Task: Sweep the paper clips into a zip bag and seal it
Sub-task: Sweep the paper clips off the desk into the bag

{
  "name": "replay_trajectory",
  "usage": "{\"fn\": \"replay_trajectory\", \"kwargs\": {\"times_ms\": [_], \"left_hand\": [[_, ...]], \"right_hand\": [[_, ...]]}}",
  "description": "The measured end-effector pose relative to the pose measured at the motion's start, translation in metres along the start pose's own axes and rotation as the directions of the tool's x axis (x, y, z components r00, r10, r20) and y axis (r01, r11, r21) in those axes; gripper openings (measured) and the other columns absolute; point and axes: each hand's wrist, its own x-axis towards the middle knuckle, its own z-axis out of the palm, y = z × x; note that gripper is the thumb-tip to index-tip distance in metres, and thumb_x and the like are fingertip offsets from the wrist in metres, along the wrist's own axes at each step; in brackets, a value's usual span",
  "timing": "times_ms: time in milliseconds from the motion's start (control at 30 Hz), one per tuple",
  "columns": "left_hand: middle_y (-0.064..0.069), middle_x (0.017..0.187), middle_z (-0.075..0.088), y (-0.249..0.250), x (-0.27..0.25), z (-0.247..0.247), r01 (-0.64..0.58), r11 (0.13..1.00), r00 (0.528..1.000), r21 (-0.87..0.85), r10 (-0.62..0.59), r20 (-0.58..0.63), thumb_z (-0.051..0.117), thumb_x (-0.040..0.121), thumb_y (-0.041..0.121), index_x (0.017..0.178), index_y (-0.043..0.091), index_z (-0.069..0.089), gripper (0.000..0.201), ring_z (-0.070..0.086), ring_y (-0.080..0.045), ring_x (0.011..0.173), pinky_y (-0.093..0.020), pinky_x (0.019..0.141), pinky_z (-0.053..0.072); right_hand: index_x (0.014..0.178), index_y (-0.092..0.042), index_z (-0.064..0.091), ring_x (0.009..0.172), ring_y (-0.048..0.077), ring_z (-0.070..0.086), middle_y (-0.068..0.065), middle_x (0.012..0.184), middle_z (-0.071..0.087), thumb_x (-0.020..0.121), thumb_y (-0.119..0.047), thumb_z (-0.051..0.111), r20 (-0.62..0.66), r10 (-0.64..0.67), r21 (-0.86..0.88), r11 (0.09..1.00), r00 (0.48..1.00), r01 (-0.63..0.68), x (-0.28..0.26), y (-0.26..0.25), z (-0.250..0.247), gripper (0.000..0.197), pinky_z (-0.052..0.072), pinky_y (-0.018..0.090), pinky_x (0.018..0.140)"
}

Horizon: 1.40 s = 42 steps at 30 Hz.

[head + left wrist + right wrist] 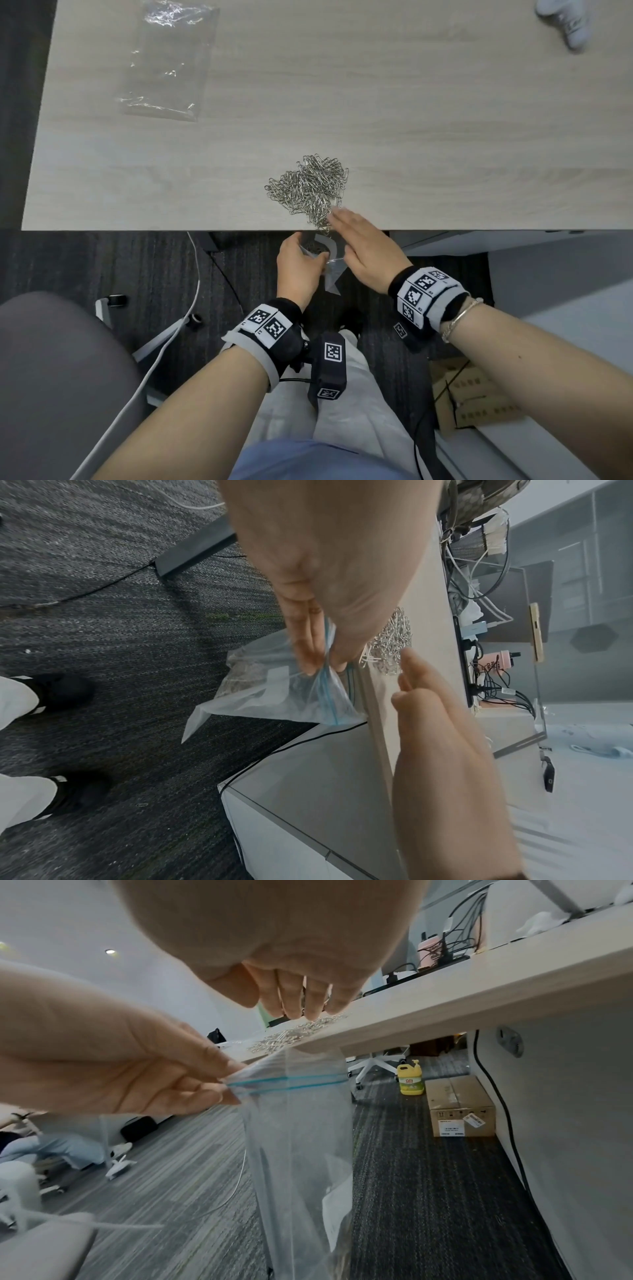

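A heap of silver paper clips (308,188) (394,639) (294,1038) lies on the wooden table (411,120) at its near edge. Below that edge hangs a clear zip bag (325,260) (274,693) (301,1137) with a blue zip strip; some clips lie in its bottom. My left hand (298,263) (318,653) (154,1074) pinches the bag's rim at the strip. My right hand (359,240) (428,696) (298,996) is flat with straight fingers, its fingertips on the near end of the heap, just above the bag's mouth.
A second clear plastic bag (168,58) lies flat at the table's far left. A white object (565,20) sits at the far right corner. Under the table are a cardboard box (459,1104), a yellow bottle (411,1080), cables and a grey chair (51,377).
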Motion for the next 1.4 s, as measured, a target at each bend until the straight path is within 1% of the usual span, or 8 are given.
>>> {"fn": "replay_trajectory", "kwargs": {"times_ms": [167,467,600,933,1067,1167,1300,1400], "left_hand": [[-0.013,0.097,0.068,-0.002,0.002,-0.007,0.0,1.0,1.0,0.006,0.0,-0.027,0.074,0.073,0.011,0.099,0.026,0.056,0.034,0.068,-0.027,0.089,-0.044,0.083,0.057],[-0.011,0.095,0.067,0.0,0.001,-0.009,-0.037,0.999,0.999,0.019,0.038,-0.014,0.069,0.078,0.009,0.095,0.018,0.059,0.022,0.067,-0.022,0.085,-0.035,0.077,0.057],[-0.011,0.094,0.068,-0.002,0.003,-0.008,0.009,1.0,1.0,-0.017,-0.009,0.016,0.073,0.07,0.012,0.099,0.018,0.06,0.033,0.068,-0.027,0.087,-0.045,0.08,0.058],[-0.01,0.098,0.069,-0.004,0.004,-0.01,0.005,1.0,0.999,-0.017,-0.005,0.034,0.073,0.073,0.012,0.102,0.022,0.06,0.033,0.068,-0.026,0.09,-0.046,0.083,0.057],[-0.009,0.091,0.069,-0.002,0.003,-0.01,-0.022,1.0,1.0,-0.005,0.022,0.013,0.07,0.075,0.008,0.093,0.018,0.061,0.023,0.068,-0.023,0.083,-0.042,0.078,0.058],[-0.008,0.094,0.069,-0.002,0.003,-0.009,-0.051,0.999,0.999,0.003,0.051,-0.004,0.066,0.079,0.009,0.095,0.013,0.064,0.017,0.065,-0.016,0.081,-0.022,0.071,0.056],[-0.008,0.094,0.069,-0.003,0.004,-0.01,-0.002,0.999,1.0,-0.047,0.004,0.03,0.071,0.073,0.009,0.095,0.02,0.064,0.026,0.068,-0.022,0.086,-0.044,0.078,0.059],[-0.007,0.096,0.069,-0.005,0.005,-0.011,0.027,0.998,0.999,-0.057,-0.025,0.04,0.072,0.071,0.006,0.097,0.019,0.064,0.03,0.069,-0.024,0.09,-0.046,0.081,0.058]], "right_hand": [[0.149,-0.01,0.009,0.146,0.017,-0.001,0.008,0.158,0.003,0.093,-0.016,0.033,0.064,0.052,-0.103,0.994,0.997,-0.046,0.013,-0.003,0.006,0.061,-0.002,0.033,0.12],[0.148,-0.013,0.019,0.144,0.009,0.006,0.003,0.157,0.013,0.094,-0.01,0.034,0.108,-0.066,0.098,0.994,0.992,0.055,-0.016,-0.014,0.021,0.056,0.002,0.023,0.118],[0.148,-0.014,0.018,0.144,0.009,0.006,0.002,0.157,0.011,0.095,-0.009,0.033,0.003,0.039,0.141,0.989,0.999,-0.039,-0.005,-0.007,0.009,0.056,-0.001,0.018,0.115],[0.149,-0.01,0.009,0.146,0.019,0.0,0.008,0.158,0.004,0.093,-0.016,0.033,0.101,-0.014,-0.174,0.984,0.995,0.031,0.026,-0.004,0.007,0.061,-0.003,0.033,0.119],[0.147,-0.008,0.017,0.146,0.019,0.007,0.009,0.157,0.011,0.094,-0.016,0.029,0.121,-0.094,-0.08,0.991,0.988,0.104,0.006,-0.005,0.016,0.056,0.001,0.029,0.118],[0.145,-0.006,0.027,0.144,0.019,0.016,0.011,0.154,0.023,0.092,-0.024,0.019,0.126,-0.157,-0.033,0.986,0.98,0.163,-0.005,-0.008,0.02,0.056,0.003,0.025,0.117],[0.146,-0.008,0.024,0.145,0.017,0.014,0.009,0.155,0.02,0.094,-0.018,0.028,0.046,-0.093,0.013,0.996,0.995,0.093,0.003,-0.005,0.013,0.053,-0.002,0.019,0.116],[0.148,-0.009,0.018,0.146,0.018,0.007,0.009,0.157,0.013,0.097,-0.014,0.031,-0.008,-0.017,-0.006,1.0,1.0,0.017,0.024,-0.007,0.002,0.053,-0.002,0.024,0.116]]}}
